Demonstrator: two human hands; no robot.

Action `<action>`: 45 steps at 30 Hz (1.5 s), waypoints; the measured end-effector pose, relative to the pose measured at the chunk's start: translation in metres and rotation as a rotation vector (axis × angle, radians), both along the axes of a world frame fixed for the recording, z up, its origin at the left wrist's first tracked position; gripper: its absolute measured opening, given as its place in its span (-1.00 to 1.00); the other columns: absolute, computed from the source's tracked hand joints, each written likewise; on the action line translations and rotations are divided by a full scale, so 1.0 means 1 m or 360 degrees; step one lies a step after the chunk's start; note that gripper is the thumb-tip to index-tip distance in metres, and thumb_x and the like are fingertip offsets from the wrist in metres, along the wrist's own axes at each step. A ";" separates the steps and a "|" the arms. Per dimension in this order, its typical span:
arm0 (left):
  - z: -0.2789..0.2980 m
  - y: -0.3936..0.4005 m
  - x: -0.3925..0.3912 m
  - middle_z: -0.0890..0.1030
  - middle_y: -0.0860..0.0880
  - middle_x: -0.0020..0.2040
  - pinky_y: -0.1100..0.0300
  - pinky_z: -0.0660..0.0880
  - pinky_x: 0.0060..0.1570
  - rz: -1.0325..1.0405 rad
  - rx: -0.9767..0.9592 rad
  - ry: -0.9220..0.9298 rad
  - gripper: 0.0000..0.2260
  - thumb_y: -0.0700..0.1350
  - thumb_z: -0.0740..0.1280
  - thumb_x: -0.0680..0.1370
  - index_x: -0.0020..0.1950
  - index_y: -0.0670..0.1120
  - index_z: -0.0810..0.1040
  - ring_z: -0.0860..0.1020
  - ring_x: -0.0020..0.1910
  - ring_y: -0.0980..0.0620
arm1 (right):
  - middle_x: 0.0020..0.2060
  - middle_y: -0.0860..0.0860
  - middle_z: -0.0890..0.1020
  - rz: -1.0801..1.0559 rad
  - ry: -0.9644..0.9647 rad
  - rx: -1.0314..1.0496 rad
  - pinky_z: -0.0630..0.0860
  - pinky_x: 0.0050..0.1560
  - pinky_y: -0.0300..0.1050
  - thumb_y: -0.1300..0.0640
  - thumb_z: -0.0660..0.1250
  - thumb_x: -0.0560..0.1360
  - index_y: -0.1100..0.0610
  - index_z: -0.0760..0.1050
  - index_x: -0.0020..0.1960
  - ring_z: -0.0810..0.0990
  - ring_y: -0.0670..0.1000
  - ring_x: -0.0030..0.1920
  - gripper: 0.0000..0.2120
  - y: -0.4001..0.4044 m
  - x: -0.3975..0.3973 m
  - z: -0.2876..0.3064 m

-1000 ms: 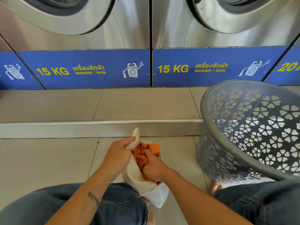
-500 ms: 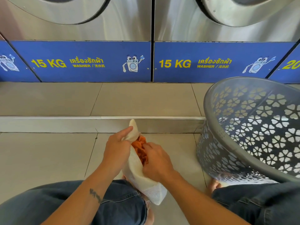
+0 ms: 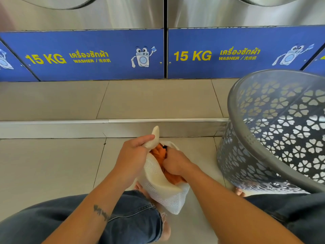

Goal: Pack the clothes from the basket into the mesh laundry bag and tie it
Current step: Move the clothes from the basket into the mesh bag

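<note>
Your left hand (image 3: 133,154) pinches the mesh laundry bag (image 3: 163,189) rim at lower centre; your right hand (image 3: 175,164) grips orange clothes (image 3: 159,152) inside. Loosen the pinch and the mouth may collapse, spilling them.

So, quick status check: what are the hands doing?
Left hand grips the mesh bag rim. Right hand pushes orange cloth inside. Bag untied. Basket alongside, nothing blocking.
</note>
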State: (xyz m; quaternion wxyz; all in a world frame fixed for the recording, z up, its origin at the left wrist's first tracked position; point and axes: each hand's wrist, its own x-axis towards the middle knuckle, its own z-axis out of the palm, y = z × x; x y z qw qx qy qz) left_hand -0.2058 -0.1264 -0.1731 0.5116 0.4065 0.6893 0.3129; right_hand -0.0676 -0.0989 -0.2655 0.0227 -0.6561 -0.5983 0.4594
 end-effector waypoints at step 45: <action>0.003 0.011 -0.015 0.60 0.11 0.01 0.01 0.58 0.06 -0.0003 0.0005 0.0095 -0.65 -0.29 0.25 0.55 0.13 0.12 0.65 0.59 -0.04 0.01 | 0.33 -0.10 0.42 0.0067 0.0610 0.0564 0.35 0.43 -0.03 0.20 0.25 0.53 -0.14 0.29 0.51 0.40 -0.04 0.34 -0.41 -0.025 -0.011 -0.011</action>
